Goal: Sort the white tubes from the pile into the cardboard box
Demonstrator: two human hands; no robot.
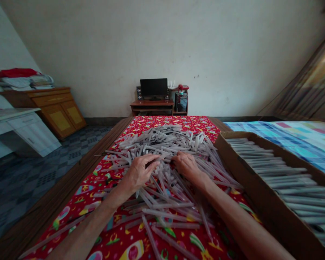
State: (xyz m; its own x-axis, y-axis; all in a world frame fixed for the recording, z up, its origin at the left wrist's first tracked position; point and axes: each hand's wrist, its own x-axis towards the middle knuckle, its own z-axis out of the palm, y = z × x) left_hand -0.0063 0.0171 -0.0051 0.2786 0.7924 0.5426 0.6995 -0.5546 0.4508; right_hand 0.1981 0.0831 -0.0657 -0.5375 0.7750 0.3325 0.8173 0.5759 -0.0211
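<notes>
A large heap of thin, translucent plastic tubes lies loose on a red patterned cloth. My left hand is at the middle of the heap, its thumb and fingers closing on the end of a whitish plastic tube. Just to the right, my right hand reaches into the heap with its fingers curled down. Its fingertips are partly hidden, so what they grip cannot be made out. Some darker pieces show among the tubes around both hands.
At the right stands an open cardboard box with many greyish tubes laid in rows. Behind it spreads a blue checked cloth. Farther off are a monitor on a desk and a wooden cabinet.
</notes>
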